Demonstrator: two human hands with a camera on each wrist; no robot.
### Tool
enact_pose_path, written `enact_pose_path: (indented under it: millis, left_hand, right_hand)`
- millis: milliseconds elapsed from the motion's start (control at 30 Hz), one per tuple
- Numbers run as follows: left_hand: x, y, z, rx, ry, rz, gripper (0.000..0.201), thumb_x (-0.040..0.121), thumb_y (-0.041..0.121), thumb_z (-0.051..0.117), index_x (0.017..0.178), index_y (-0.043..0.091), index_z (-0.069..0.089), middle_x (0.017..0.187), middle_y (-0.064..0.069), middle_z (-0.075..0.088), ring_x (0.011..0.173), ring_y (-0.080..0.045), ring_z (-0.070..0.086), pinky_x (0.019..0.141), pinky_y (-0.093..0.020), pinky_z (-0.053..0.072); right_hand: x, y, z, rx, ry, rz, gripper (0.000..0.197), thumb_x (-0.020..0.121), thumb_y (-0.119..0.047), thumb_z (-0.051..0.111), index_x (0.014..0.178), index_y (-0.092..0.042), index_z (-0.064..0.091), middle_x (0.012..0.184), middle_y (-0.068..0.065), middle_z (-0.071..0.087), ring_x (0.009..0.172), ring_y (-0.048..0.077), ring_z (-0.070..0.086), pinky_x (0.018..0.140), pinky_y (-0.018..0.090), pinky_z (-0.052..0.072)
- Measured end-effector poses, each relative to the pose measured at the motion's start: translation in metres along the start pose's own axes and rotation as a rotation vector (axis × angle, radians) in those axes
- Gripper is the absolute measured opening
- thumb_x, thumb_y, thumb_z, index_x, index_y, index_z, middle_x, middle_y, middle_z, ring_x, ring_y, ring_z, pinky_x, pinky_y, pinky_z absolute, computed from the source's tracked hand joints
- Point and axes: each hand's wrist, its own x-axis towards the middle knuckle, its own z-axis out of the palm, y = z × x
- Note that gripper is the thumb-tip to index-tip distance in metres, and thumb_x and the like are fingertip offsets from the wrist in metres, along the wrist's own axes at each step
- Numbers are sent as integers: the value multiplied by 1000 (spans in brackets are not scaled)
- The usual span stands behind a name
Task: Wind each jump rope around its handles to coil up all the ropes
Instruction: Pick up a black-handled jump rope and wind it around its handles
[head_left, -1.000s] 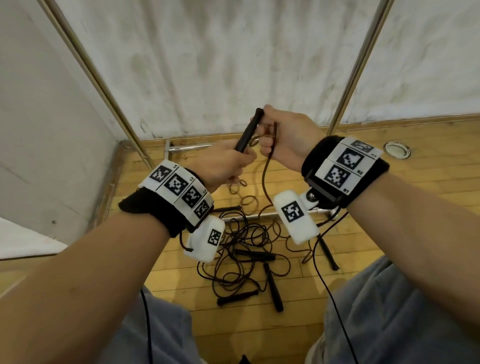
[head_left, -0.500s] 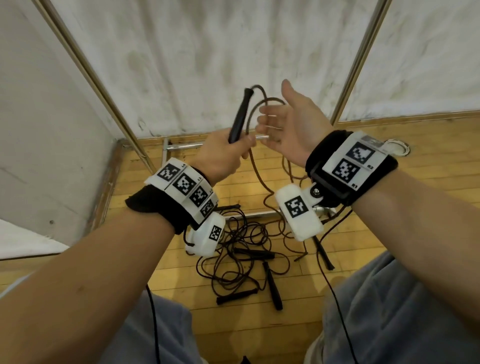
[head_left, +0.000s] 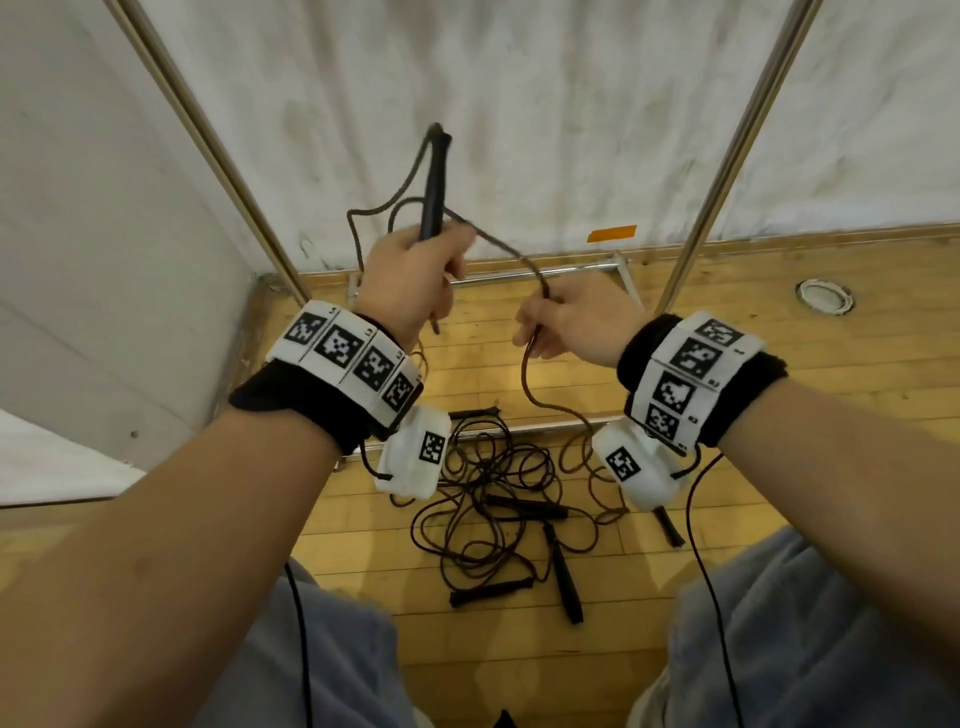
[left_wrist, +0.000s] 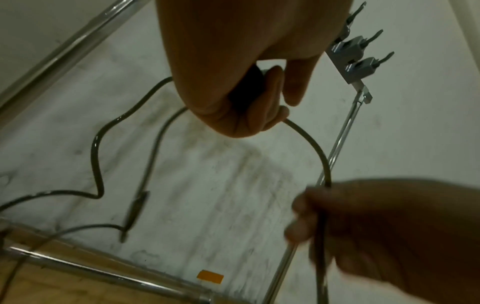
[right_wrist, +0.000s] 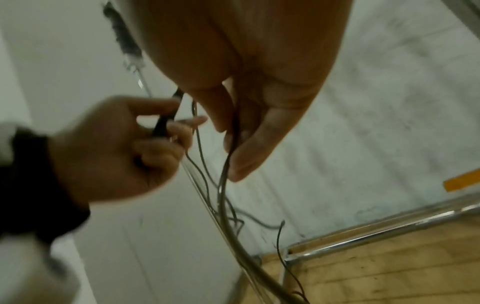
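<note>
Right hand (head_left: 574, 319) dropped, now gripping the rope (head_left: 530, 364).

Bare forearms, each with a black wristband (head_left: 306, 400) bearing a white strip of black-and-white square markers (head_left: 347, 358), a white camera housing (head_left: 413, 457) with one marker beneath each wrist, thin black cables (head_left: 709, 566) trailing, grey-blue trousers (head_left: 810, 639).

Gym-like room: wooden floor (head_left: 779, 322), jump ropes (head_left: 498, 499).
</note>
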Motion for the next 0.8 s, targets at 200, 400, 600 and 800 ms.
enact_pose_path:
  millis: [200, 400, 600, 800]
  left_hand:
    - [-16, -15, 16, 193, -325, -51, 14, 81, 17, 72, 81, 4, 65, 48, 11, 48, 38, -8, 34, 40, -22, 30]
    - [-15, -10, 20, 268, -188, 54, 28, 92, 27, 62, 66, 18, 64, 47, 7, 42, 38, -11, 36, 40, -23, 30]
    - [-7, 12, 14, -54, -49, 52, 22, 95, 25, 58, 78, 12, 61, 67, 1, 50, 40, -10, 41, 40, -21, 31]
    - [-4, 22, 5, -210, 80, 29, 27, 96, 39, 53, 91, 16, 66, 71, 4, 52, 43, -8, 36, 42, -21, 30]
  right_hand:
    - [-5, -22, -10, 520, 183, -57, 19, 93, -15, 56, 82, -2, 64, 76, 12, 69, 63, 22, 68, 61, 24, 56]
    - [-6, -18, -17, 527, 107, -87, 27, 92, -32, 58, 101, -7, 65, 98, 9, 70, 88, 22, 69, 79, 31, 54]
    - [-9, 8, 0, -398, -275, -45, 15, 90, -43, 53, 90, -32, 64, 89, -10, 64, 91, 11, 58, 74, 25, 41]
    - [-7, 11, 3, -383, -165, -11, 23, 97, -24, 47, 77, -24, 58, 74, -4, 63, 60, 6, 61, 55, 19, 47]
